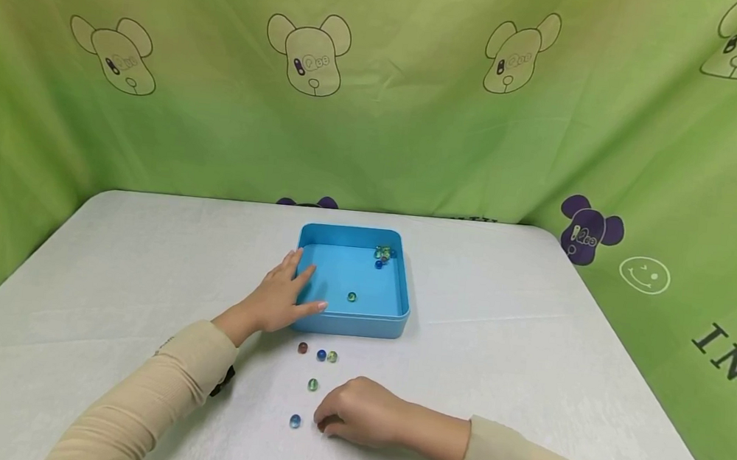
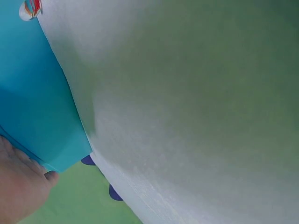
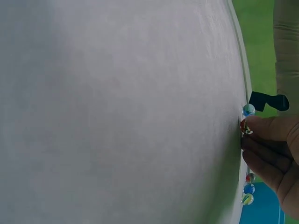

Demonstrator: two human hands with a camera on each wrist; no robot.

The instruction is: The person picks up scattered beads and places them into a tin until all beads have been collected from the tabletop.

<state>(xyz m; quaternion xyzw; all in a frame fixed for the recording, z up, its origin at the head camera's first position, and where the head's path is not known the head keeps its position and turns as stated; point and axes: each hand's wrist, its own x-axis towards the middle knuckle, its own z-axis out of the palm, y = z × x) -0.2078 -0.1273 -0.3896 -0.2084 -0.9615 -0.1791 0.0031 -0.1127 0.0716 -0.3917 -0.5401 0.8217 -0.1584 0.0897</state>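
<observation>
My left hand rests spread at the near left corner of a light-blue square box, thumb over the front wall and fingers along the left side. In the left wrist view, the fingers lie at the box rim. My right hand is low over the white table and pinches a clear marble with red in it between thumb and fingertips. Just left of that hand lies a blue marble, with a green marble farther back.
Between box and right hand lie a brownish-red marble, a dark blue marble and a yellow-green marble. Inside the box, several marbles cluster in the far right corner, and one green marble sits near the front. A green curtain hangs behind the table.
</observation>
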